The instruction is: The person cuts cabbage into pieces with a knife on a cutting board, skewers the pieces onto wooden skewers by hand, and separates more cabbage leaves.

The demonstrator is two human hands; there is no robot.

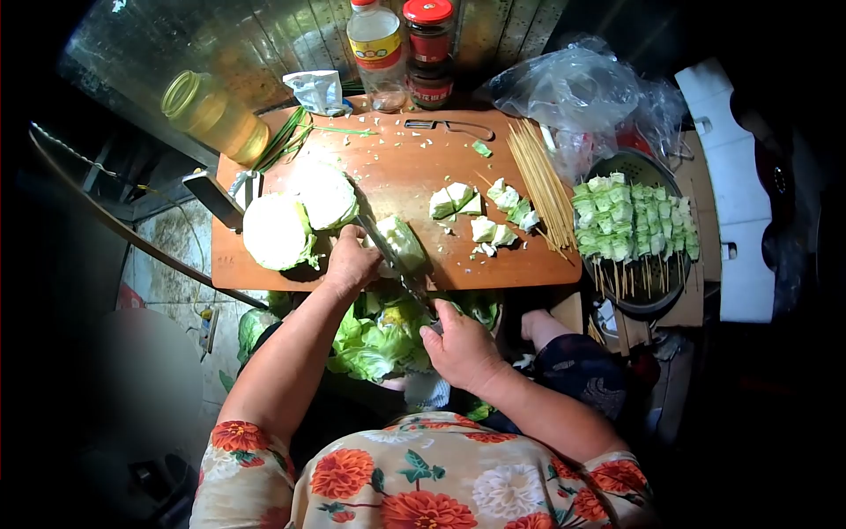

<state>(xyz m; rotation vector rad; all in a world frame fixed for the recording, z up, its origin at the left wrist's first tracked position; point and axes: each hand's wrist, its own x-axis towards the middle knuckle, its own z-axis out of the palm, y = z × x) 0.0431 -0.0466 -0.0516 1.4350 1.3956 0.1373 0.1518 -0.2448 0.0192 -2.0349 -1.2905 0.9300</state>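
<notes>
Though on the board (397,163), skewers (539,181) beyond knife (407,280) and cabbage chunks (454,201).

No legible text anywhere.

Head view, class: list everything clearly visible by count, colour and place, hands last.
board: 1, orange-brown, centre
knife: 1, dark, centre
large cabbage pieces: 2, pale green, board's left
cabbage chunk: 1, pale, beside knife
cut bits: several, pale, board's right
bare skewers: many, tan, board's right
basket: 1, dark, right
filled skewers: several, green, basket
peeler: 1, dark, on board
stalks: several, green, far left
packet: 1, white, far edge
jar: 1, yellowish, far left
bottle: 1, clear, far edge
stacked jars: 2, red, beside bottle
plastic: count unclear, clear, far right
panel: 1, white, right
leaves: many, green, below board
shirt: 1, floral beige, bottom
left hand: 1, bare, by knife
right hand: 1, bare, on knife
</notes>
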